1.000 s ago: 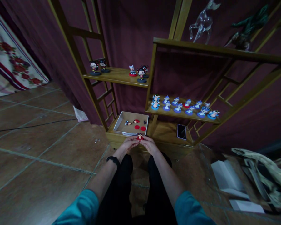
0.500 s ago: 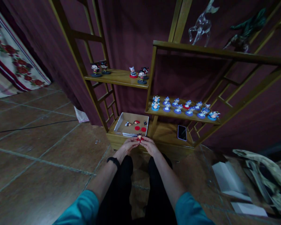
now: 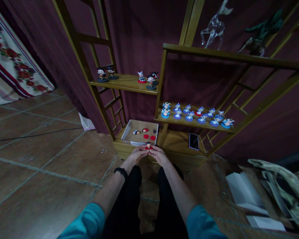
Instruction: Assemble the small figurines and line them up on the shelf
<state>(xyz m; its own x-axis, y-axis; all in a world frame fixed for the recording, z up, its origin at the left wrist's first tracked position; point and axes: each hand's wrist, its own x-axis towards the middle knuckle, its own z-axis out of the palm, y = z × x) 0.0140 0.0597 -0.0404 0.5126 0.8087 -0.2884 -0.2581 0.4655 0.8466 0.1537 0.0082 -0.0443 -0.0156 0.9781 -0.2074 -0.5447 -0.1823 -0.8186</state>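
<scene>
A small figurine [image 3: 148, 145] with dark hair buns and a red base is pinched between my two hands, just in front of a shallow cardboard box. My left hand [image 3: 139, 153] closes on its left side, my right hand [image 3: 157, 154] on its right side. The figurine stands upright and faces me. Inside the box [image 3: 127, 129] lie several loose figurine pieces, among them a red round base [image 3: 152, 137], another red base [image 3: 146, 136] and a red-clad figurine [image 3: 145, 130] on its side.
Dark-haired figurines [image 3: 151, 81] stand on the upper left shelf [image 3: 127, 80]. Blue and purple figurines [image 3: 189, 116] line the right shelf [image 3: 196, 123]. A phone [image 3: 193, 141] lies at lower right. A glass deer [image 3: 213, 28] stands above; a white box [image 3: 244, 192] is on the floor.
</scene>
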